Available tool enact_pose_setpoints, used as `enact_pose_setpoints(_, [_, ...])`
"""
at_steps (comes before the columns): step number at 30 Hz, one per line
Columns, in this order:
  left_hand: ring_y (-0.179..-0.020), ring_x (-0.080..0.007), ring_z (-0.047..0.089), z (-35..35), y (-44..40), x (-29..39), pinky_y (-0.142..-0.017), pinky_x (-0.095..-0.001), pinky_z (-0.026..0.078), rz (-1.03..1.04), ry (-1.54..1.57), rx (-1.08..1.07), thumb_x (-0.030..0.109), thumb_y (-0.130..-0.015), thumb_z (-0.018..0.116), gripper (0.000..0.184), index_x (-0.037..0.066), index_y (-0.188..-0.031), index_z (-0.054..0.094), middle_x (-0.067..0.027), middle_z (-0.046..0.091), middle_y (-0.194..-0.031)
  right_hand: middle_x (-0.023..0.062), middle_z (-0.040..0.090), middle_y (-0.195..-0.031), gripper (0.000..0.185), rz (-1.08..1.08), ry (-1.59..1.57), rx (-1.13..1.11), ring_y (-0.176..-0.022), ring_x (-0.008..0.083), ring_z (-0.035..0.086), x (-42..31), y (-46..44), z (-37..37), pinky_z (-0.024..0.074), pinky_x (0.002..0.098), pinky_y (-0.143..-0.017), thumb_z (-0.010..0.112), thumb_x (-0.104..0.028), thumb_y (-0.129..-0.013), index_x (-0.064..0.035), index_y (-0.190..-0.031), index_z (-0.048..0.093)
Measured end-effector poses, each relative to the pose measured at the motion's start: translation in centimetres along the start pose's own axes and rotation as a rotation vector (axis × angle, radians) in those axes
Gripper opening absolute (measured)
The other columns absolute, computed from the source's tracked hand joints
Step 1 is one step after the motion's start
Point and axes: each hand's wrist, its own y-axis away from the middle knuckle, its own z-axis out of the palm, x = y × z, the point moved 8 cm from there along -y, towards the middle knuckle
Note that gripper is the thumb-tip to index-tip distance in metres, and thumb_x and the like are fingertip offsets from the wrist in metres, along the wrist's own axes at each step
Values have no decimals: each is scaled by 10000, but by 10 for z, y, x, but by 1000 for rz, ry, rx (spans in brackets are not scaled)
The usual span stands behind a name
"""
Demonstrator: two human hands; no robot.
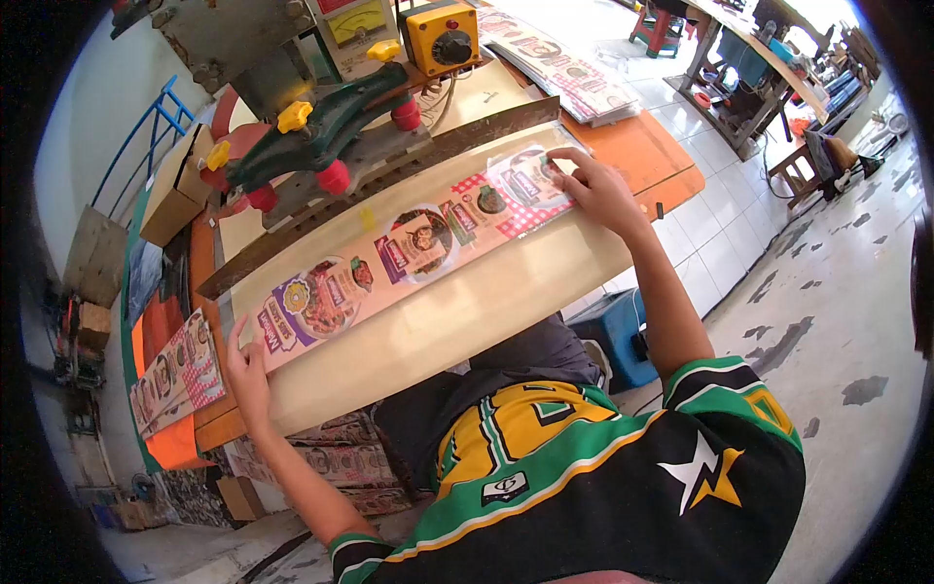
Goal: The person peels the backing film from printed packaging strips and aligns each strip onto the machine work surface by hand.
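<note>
Pink strip (413,243) on cream board (418,326)

The left hand (248,382), fingers outstretched, touches its eight o'clock end; the right hand (594,190) curls at two o'clock, whether gripping I cannot tell; green bracket (277,156) at eleven o'clock

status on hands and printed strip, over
Left hand at left end of printed strip, right hand at right end. Strip along pale sheet. Green bracket beyond, not covering strip.

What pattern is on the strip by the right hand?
Red and white checks on the strip; head view.
</note>
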Motion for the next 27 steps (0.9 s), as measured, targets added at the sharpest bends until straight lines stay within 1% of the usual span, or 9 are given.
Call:
enact_pose_setpoints(2, [-651, -55, 393, 6, -6, 3, -583, -232, 332, -84, -118, -75, 119, -1013, 528, 366, 57, -1371, 578, 5, 547, -770, 130, 740, -962, 285, -18, 172, 54, -916, 278, 701, -11, -4, 0, 508, 419, -811, 595, -361, -973, -206, -1196, 683])
enact_pose_setpoints(3, [-651, -55, 393, 8, -11, 1, -583, -232, 332, -84, -118, -76, 119, -1013, 528, 366, 57, -1371, 578, 5, 547, -770, 130, 740, -962, 285, -17, 172, 53, -916, 278, 701, -12, -8, 2, 508, 419, -811, 595, -361, -973, -206, -1196, 683])
enact_pose_setpoints(5, [-734, -89, 521, 9, -26, -7, -672, -253, 428, -17, -200, -31, 130, -1016, 519, 333, 47, -1319, 629, -60, 660, -877, 112, 744, -1022, 307, -20, 262, 74, -1011, 308, 678, -12, -18, 6, 498, 443, -865, 568, -385, -982, -213, -1191, 713])
enact_pose_setpoints(6, [-734, -89, 521, 11, -31, -12, -672, -253, 428, -17, -200, -33, 130, -1016, 519, 333, 47, -1319, 629, -60, 660, -877, 112, 744, -1022, 307, -19, 263, 73, -1011, 308, 678, -10, -23, 9, 498, 443, -865, 568, -385, -982, -213, -1191, 713])
enact_pose_setpoints(8, [-891, -157, 628, 12, -40, -3, -808, -295, 483, 164, -319, 2, 139, -1016, 517, 315, 35, -1278, 657, -139, 719, -1059, 125, 739, -1058, 303, -55, 318, 95, -1017, 327, 673, -8, -31, 13, 495, 445, -876, 563, -375, -985, -223, -1188, 728])
enact_pose_setpoints(11, [-961, -221, 664, 14, -45, -7, -867, -331, 490, 128, -325, 12, 152, -1015, 518, 306, 20, -1237, 681, -173, 723, -1111, 148, 729, -1072, 330, -124, 321, 142, -1004, 338, 657, 0, -40, 19, 481, 449, -869, 559, -387, -988, -187, -1183, 734])
enact_pose_setpoints(18, [-916, -222, 675, 19, -50, -21, -868, -333, 496, 64, -251, 76, 146, -994, 543, 301, -10, -1201, 696, -193, 737, -1046, 136, 742, -1004, 313, -99, 310, 225, -959, 338, 668, -1, -37, 17, 484, 448, -861, 582, -390, -977, -186, -1136, 758])
enact_pose_setpoints(20, [-897, -186, 669, 16, -51, -21, -825, -313, 501, 143, -217, 87, 178, -1005, 559, 307, -23, -1191, 698, -168, 743, -1033, 128, 745, -966, 309, -124, 265, 250, -942, 330, 672, -2, -37, 16, 491, 438, -839, 599, -402, -966, -189, -1114, 768])
enact_pose_setpoints(27, [-892, -155, 657, 14, -46, -16, -827, -299, 497, 62, -210, 106, 171, -994, 565, 291, 13, -1189, 711, -176, 741, -1027, 150, 740, -920, 275, -73, 196, 195, -872, 294, 690, 1, -39, 16, 507, 410, -767, 610, -368, -966, -199, -1116, 768])
